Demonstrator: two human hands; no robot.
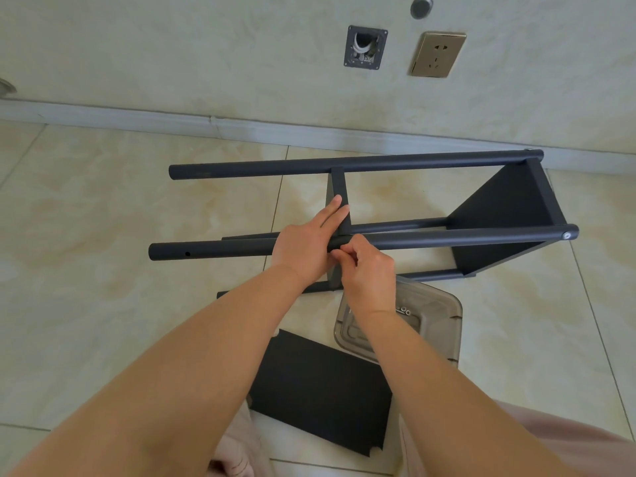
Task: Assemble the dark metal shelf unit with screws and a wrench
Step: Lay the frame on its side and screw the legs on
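Head view of a partly built dark metal shelf unit (378,201) lying on its side on the cream marble-patterned tile floor (103,208), close to the pale wall (206,56). Two long dark round posts run left to right: the far post (344,164) and the near post (447,237), each with a bolt head at its right end. A dark rectangular shelf panel (506,215) is fixed between them at the right end; a narrower dark middle panel (339,191) stands between the posts near their midpoint.

The left hand (306,242) lies over the near post with straight fingers resting against the middle panel, its grip released. The right hand (368,266) has its fingertips (339,253) curled in a pinch at the underside of the near post, where the middle panel meets it; the small item pinched is hidden, and I cannot tell what it is.

A loose dark flat shelf panel (320,390) lies on the floor between the forearms. A clear plastic tray (433,325), holding small silver washers (403,309), sits just beside the right wrist. On the wall are a brass-coloured socket plate (437,55) and an open dark wall box (365,47).
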